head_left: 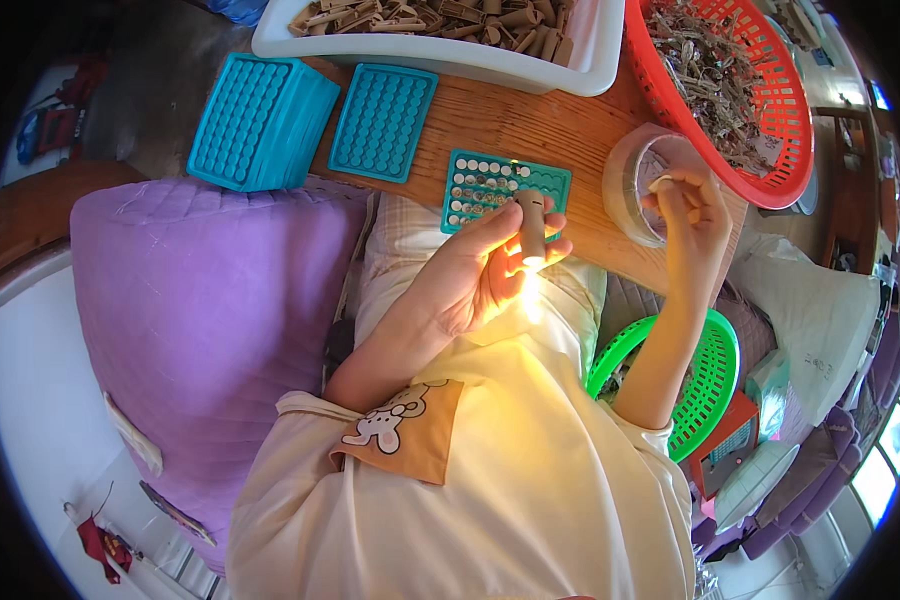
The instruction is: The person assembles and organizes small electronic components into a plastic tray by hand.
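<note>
My left hand [475, 275] is closed around a short tan tube [532, 228] with a dark slit near its top, held upright above my lap. Bright light glows at the tube's lower end and falls on my pale shirt [510, 430]. Just beyond the tube lies a teal tray [554, 186] of round wells, several filled with white or speckled discs; my fingers hide part of it. To the right, my right hand [694, 212] pinches a small pale piece [660, 184] over a round clear tub [620, 195]. That piece's kind is too small to make out.
A white bin [440, 52] of brown tube pieces stands at the back. Beside it is a red basket [796, 125] of dry, stringy material. Teal trays [382, 120] and a teal stack [270, 125] sit left on the wooden table [490, 110]. A green basket [715, 360] is below my right forearm.
</note>
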`<state>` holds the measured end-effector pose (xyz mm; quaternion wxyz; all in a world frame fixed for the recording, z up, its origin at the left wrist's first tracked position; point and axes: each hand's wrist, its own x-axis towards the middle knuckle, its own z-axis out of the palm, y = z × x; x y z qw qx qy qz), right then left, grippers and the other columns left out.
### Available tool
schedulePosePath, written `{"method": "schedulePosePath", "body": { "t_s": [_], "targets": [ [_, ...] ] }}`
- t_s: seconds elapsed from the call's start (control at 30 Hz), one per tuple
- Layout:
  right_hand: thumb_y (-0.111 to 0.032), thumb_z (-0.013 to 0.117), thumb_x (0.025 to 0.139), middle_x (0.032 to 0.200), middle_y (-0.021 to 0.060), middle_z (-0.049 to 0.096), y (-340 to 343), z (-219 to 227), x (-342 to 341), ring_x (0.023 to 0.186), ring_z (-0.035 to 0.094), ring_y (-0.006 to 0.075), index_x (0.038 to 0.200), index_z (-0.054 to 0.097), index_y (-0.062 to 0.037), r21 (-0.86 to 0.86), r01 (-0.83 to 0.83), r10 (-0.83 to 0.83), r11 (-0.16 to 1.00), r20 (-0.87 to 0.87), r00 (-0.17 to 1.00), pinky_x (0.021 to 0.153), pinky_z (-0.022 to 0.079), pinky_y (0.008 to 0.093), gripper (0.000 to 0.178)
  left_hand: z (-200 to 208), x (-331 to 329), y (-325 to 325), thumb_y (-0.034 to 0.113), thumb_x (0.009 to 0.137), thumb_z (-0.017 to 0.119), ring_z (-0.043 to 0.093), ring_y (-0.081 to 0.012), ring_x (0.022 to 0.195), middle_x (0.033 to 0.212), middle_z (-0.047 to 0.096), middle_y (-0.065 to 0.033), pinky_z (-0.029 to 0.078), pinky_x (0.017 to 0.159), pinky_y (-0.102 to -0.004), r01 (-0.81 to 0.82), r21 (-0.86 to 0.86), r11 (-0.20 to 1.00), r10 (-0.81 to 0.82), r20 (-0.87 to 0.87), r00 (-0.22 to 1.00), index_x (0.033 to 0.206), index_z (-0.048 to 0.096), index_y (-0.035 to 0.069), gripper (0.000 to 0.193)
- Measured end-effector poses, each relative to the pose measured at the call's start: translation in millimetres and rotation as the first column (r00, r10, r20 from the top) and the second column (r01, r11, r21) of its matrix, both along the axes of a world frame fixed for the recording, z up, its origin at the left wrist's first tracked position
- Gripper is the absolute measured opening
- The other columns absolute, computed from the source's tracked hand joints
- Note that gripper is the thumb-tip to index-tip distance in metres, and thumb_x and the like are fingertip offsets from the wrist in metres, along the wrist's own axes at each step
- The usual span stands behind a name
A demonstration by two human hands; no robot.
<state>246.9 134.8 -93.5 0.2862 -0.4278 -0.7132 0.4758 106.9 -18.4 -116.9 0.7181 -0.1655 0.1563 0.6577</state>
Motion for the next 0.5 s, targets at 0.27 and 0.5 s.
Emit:
{"method": "schedulePosePath", "body": {
  "t_s": [0.27,0.5],
  "targets": [
    [0.005,0.055,0.072,0.086,0.0119,0.058,-50.0,7.4,-31.3,0.078,0.057,0.0164,0.079,0.053,0.0012,0.021,-0.363,0.358,0.932,-0.220,0.907,0.069,0.046,0.0254,0.008,10.4,3.2,-3.9,0.027,0.085,0.045,0.057,-0.0204,0.091,0.101,0.054,-0.0078,0.052,0.050,-0.0208,0.058,0.099,0.993,0.001,-0.514,0.858,0.118,0.037,0.004,0.041],
    [0.004,0.056,0.071,0.085,0.0118,0.060,-56.8,-0.3,-27.2,0.073,0.060,0.0188,0.077,0.054,0.0000,0.053,-0.240,0.245,0.969,-0.307,0.920,0.065,0.047,0.0260,0.008,16.5,2.2,-4.7,0.020,0.088,0.040,0.058,-0.0171,0.088,0.098,0.055,-0.0065,0.049,0.046,-0.0179,0.094,0.077,0.993,-0.036,-0.551,0.834,0.118,0.038,0.003,0.035]
  ]
}}
